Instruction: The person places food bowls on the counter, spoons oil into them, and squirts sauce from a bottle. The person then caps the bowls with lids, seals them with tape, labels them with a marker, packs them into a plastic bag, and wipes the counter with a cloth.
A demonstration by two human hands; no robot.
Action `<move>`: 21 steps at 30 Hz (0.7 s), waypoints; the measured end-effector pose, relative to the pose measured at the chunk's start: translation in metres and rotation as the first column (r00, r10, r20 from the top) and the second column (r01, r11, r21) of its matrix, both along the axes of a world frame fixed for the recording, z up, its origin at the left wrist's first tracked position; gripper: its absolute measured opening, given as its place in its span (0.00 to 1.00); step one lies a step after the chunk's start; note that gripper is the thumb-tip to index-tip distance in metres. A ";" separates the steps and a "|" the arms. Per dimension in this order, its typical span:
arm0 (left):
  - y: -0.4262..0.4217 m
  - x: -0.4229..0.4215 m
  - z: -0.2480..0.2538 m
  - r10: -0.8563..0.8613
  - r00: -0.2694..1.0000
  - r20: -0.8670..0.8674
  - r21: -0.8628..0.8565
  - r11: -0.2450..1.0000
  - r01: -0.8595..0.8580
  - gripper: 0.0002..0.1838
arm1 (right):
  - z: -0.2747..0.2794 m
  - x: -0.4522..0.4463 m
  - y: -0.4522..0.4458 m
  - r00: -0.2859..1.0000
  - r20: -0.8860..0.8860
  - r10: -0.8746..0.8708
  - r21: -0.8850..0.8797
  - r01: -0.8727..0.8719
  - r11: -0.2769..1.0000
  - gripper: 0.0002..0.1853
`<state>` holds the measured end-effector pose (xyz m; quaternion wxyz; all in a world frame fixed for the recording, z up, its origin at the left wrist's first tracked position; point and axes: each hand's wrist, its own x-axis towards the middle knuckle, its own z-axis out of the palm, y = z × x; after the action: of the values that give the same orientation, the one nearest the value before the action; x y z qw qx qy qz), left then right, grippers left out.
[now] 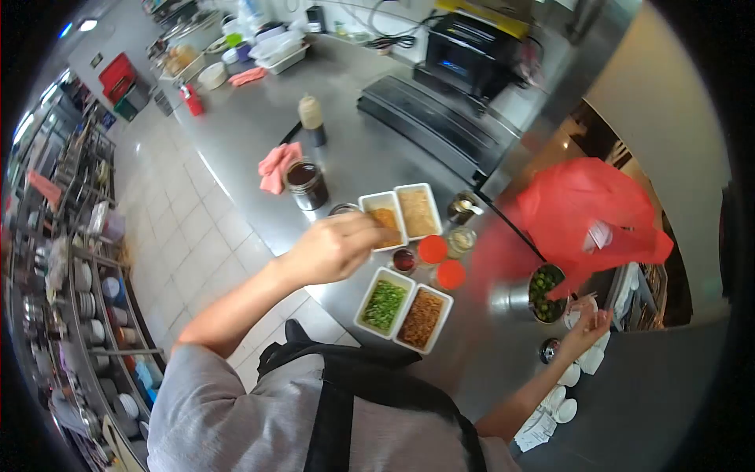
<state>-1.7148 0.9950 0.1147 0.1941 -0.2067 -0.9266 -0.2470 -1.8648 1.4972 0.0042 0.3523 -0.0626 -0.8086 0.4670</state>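
My left hand (pixel 340 245) is over a white tub (pixel 399 246) of orange-yellow seasoning. Its fingers are bent and pressed together; anything between them is hidden. Beside that tub sits another white tub holding pale tan powder (pixel 418 211). Nearer my body are tubs of chopped green onion (pixel 384 304) and brown crumbly topping (pixel 421 318). Far to the right, my right hand (pixel 583 333) has its fingers partly spread, close to a small white container (pixel 573 313) and a metal pot of green pieces (pixel 544 293). Whether it touches the container is unclear.
Red-lidded jars (pixel 432 249) and a small jar of dark red contents (pixel 403 260) stand among the tubs. Beyond are a dark jar (pixel 307 186), a pink cloth (pixel 278 167) and a squeeze bottle (pixel 311 119). A red plastic bag (pixel 586 206) bulges behind the pot; white cups (pixel 564 410) line the right.
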 end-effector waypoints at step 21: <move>-0.287 0.306 -0.096 0.580 0.804 0.134 0.132 0.793 -0.594 0.14 | 0.086 0.181 -0.509 0.716 0.186 0.673 0.241 -0.697 0.675 0.23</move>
<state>-1.4085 0.7078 0.0189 0.2377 0.1188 -0.9282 -0.2603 -1.6841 0.9880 0.0899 0.1235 0.2792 -0.8464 0.4364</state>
